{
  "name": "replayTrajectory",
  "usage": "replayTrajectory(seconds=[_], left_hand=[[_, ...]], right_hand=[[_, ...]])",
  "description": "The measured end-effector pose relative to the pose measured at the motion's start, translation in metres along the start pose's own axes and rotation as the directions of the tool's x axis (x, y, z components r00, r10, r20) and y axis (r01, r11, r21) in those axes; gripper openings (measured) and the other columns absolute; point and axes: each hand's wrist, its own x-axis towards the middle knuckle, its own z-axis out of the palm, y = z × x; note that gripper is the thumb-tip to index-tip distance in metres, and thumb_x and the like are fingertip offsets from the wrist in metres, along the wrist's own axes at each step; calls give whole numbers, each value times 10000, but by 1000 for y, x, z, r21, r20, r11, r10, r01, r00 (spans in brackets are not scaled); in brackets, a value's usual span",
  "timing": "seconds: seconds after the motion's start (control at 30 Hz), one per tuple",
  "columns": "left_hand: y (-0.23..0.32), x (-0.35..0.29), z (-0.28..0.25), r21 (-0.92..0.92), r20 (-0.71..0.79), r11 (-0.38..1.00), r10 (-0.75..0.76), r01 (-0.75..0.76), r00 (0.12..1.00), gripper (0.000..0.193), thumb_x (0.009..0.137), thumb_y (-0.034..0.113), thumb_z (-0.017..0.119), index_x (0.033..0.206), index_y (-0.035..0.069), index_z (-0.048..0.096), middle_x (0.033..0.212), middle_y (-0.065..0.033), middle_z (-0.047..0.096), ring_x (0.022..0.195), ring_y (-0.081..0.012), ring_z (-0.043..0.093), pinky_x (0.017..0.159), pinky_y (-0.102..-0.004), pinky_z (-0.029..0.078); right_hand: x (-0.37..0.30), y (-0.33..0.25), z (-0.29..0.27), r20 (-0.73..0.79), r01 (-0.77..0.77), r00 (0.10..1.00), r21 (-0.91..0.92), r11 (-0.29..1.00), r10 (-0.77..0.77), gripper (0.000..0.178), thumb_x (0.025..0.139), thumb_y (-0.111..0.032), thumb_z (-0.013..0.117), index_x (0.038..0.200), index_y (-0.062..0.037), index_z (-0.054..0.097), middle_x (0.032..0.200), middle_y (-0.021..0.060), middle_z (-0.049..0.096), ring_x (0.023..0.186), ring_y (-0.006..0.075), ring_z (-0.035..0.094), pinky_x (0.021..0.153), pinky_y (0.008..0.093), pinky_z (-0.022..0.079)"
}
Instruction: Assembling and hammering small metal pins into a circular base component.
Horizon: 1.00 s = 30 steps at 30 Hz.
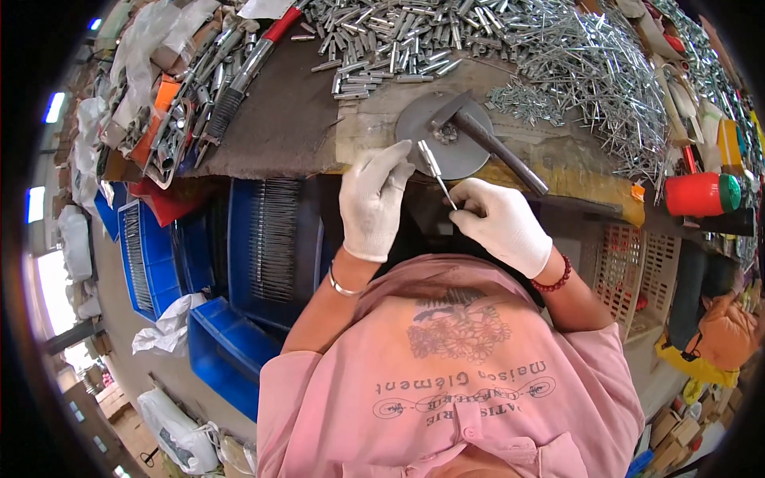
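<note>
My right hand [504,223], in a white glove, pinches the thin lower end of a metal rod [429,159] between thumb and fingers. A thicker silver sleeve forms the rod's upper end, which tilts up and to the left. Beside that sleeve is my left hand [370,199], also gloved, raised with its fingers apart and nothing visible in it. Behind the rod, a round grey metal plate [410,131] lies on the bench edge. A hammer [500,153] rests across the plate, its handle pointing toward the near right.
Short metal tubes [398,40] are heaped at the back, with thin metal pins [598,72] piled to their right. Blue crates [239,239] of rods stand below left. A red container [693,195] sits at the right edge, above a plastic basket [633,275]. Tools [231,99] crowd the left.
</note>
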Motion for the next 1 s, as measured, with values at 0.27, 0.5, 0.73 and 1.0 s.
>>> replayTrajectory(seconds=[0.27,0.5,0.73,1.0], left_hand=[[25,-12,-3,-379,385,574,-616,726,688,629,1009,70,701,1590,55,461,946,-51,723,700,-60,609,585,-211,474],[29,-11,-35,-583,318,459,-631,671,708,572,915,31,776,1437,24,543,929,-44,679,737,-83,602,620,-241,478],[-69,-91,-158,-417,-148,544,-831,728,537,488,858,80,798,1308,-14,635,898,-64,707,723,-117,643,585,-268,512],[-237,-270,-269,-229,-485,157,-874,961,27,315,883,49,709,1191,-12,737,912,-133,753,664,-235,729,605,-348,579]], right_hand=[[-5,-6,17,232,-278,952,384,881,199,246,923,-43,714,1157,26,681,805,46,675,708,69,597,669,271,515],[-1,-29,25,172,-121,982,265,957,77,407,910,-30,721,1314,-47,672,880,115,707,785,165,674,769,308,551],[18,-13,8,-78,-40,994,376,926,75,453,1036,-19,541,1486,-18,586,968,15,644,716,51,539,665,218,477],[22,-10,14,-143,-43,984,376,926,104,415,1041,-14,525,1445,39,604,927,10,621,640,43,492,596,214,428]])
